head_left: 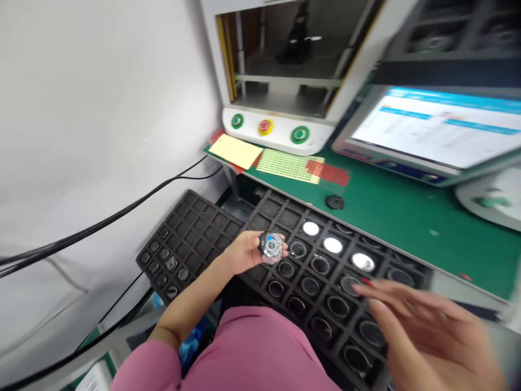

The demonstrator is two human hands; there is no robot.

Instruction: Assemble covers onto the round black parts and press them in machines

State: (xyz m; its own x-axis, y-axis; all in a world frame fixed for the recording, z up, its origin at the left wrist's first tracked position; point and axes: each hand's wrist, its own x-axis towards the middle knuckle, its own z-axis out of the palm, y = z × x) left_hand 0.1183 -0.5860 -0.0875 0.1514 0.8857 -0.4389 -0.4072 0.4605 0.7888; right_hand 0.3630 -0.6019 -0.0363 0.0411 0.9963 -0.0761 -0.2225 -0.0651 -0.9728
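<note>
My left hand (244, 251) holds a small round black and silver part (271, 245) over the near edge of a black compartment tray (407, 269). That tray holds several round ring-shaped parts, three of them with bright shiny faces (332, 245). My right hand (423, 326) is blurred, fingers spread and holding nothing, above the tray's near right cells. A second black tray (199, 214), with a few small parts in its left cells, lies to the left of my left hand.
A green bench (407, 212) carries a loose round black part (335, 202), yellow and red label sheets (288, 164) and a tilted monitor (439, 127). Behind stands a machine enclosure with green and red buttons (264, 126). Black cables (122, 209) run along the white wall.
</note>
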